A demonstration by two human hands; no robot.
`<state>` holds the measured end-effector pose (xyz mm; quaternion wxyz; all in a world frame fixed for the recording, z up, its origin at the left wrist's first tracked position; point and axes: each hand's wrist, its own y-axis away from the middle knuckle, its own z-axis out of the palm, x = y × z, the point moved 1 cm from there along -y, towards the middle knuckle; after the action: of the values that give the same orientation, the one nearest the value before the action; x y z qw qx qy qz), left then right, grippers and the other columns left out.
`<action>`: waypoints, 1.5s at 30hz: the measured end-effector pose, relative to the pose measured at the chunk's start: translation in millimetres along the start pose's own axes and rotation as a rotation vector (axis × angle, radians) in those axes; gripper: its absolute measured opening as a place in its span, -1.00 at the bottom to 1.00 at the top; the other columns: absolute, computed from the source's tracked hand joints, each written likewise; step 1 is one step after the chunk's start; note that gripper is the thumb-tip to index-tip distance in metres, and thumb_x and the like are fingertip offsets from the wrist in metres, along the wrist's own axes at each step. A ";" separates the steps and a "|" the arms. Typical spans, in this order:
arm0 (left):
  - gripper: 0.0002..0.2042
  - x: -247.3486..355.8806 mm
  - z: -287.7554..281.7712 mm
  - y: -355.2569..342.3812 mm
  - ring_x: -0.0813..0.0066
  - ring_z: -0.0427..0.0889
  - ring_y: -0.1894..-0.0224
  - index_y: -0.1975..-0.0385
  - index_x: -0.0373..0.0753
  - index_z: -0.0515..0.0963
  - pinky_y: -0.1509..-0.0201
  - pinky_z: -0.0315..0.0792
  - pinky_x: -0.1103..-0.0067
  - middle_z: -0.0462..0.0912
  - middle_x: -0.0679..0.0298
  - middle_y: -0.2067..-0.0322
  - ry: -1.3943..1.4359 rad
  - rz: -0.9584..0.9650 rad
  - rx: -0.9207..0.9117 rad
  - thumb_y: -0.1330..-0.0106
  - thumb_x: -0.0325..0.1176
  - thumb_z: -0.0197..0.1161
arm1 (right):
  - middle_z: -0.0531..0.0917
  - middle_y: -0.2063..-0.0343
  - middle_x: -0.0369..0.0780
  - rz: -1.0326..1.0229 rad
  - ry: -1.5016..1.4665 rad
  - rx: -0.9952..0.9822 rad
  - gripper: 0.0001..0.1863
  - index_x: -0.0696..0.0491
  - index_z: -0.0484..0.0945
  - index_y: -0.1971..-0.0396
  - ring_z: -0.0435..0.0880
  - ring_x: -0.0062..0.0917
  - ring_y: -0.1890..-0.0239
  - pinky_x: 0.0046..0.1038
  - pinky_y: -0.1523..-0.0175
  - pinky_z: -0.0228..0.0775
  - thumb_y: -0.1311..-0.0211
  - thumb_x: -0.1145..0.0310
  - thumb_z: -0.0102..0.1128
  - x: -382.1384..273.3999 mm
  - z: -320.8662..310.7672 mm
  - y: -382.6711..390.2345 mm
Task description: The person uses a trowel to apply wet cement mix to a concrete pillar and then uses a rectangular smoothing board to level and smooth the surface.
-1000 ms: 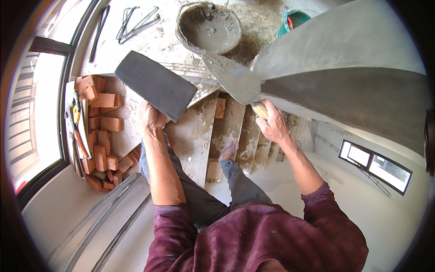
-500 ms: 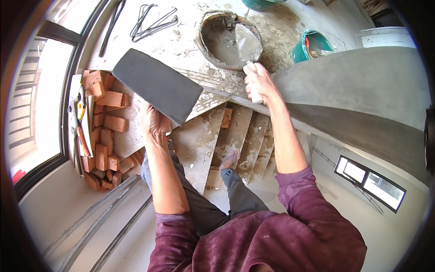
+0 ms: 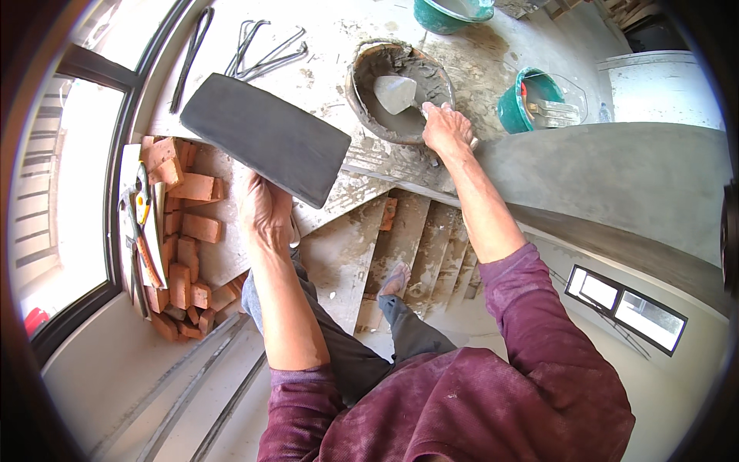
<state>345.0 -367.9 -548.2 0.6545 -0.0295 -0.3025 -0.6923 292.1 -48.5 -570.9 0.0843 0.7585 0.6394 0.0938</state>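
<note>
Through the head camera I have both bare hands in view. My right hand (image 3: 449, 129) has its grip closed around the handle of a trowel with a pale, smeared metal blade (image 3: 396, 94); most of the handle is hidden by the fingers. The blade is inside the rim of a round, mortar-crusted bucket (image 3: 356, 96), over wet grey mortar (image 3: 402, 122); I cannot tell how deep it sits. That hand is at the bucket's near right rim.

My left hand (image 3: 265, 206) holds a dark grey rectangular flat board (image 3: 265, 138), tilted across the view with its broad face up. This grip is closed at the board's lower edge, but the fingers go underneath, so I cannot tell what part they wrap around.

The bucket stands on a mortar-stained pale floor (image 3: 327, 85). Beyond it are 2 green plastic buckets, 1 at the top (image 3: 440, 21) and 1 to the right (image 3: 511, 108) with a wire handle and a pale flat tool inside. Black bent metal rods (image 3: 271, 61) lie beyond the board. At left, orange-red clay bricks (image 3: 202, 229) are heaped beside yellow-and-black pliers (image 3: 142, 189). Below the hands, a sandalled foot (image 3: 396, 279) stands on mortar-spattered concrete stairs (image 3: 362, 250).
</note>
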 end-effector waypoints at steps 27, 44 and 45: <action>-0.80 -0.2 0.7 -1.7 0.40 0.60 0.03 0.04 -0.30 0.54 -0.12 0.47 0.43 0.64 0.21 0.11 -0.385 0.165 -0.404 -0.42 -0.44 0.08 | 0.61 0.14 -0.05 -0.024 -0.745 0.325 -0.58 0.09 0.52 0.02 0.59 -0.09 0.08 -0.22 0.01 0.43 -0.10 0.32 0.33 16.4 61.2 97.6; -0.64 -259.0 -1.5 31.1 0.62 0.41 0.05 -0.26 -0.25 0.29 -0.10 0.29 0.64 0.49 0.37 0.04 -1.030 -0.055 -0.657 -0.49 -0.39 0.00 | 0.61 0.16 -0.09 -0.083 -0.598 -0.189 -0.65 0.18 0.55 0.09 0.63 -0.24 0.13 -0.26 -0.08 0.49 -0.25 0.25 0.25 280.2 86.6 361.7; -0.64 -268.1 -2.8 28.3 0.63 0.41 0.05 -0.25 -0.25 0.30 -0.11 0.29 0.64 0.49 0.38 0.04 -0.995 -0.047 -0.673 -0.49 -0.39 0.00 | 0.57 0.26 -0.08 -0.128 -0.611 -0.109 -0.69 0.18 0.51 0.21 0.58 -0.18 0.20 -0.23 0.03 0.45 -0.21 0.25 0.25 286.9 91.8 358.2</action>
<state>410.1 -129.9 -656.8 0.3735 -0.5489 -0.3374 -0.6673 704.1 173.4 -561.1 0.3189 0.7040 0.6250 -0.1097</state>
